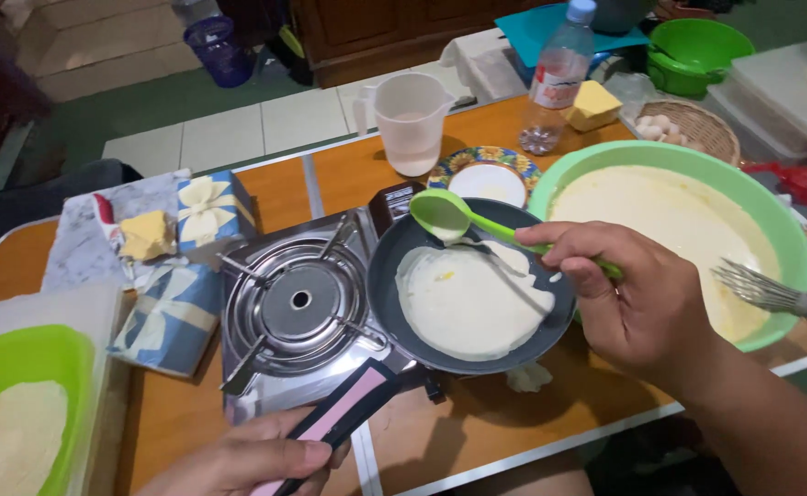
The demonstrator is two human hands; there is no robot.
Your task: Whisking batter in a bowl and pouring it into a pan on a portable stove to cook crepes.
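Observation:
My left hand [247,459] grips the pink and black handle [344,415] of a dark frying pan [387,266], held just right of a steel gas burner [298,303]. Pale batter [468,303] spreads thinly across the pan's bottom. My right hand [619,294] holds a green ladle [447,214], whose scoop hangs over the pan's far rim. A large green bowl [794,248] of the same pale batter stands right behind that hand, with a metal whisk [771,294] resting in it.
Behind the pan sit a floral saucer [486,158], a clear measuring jug [410,119], a water bottle [558,78], a butter block [592,106] and an egg basket [693,124]. Butter on wrappers [146,234] lies left. A green container [17,404] holds cooked crepes.

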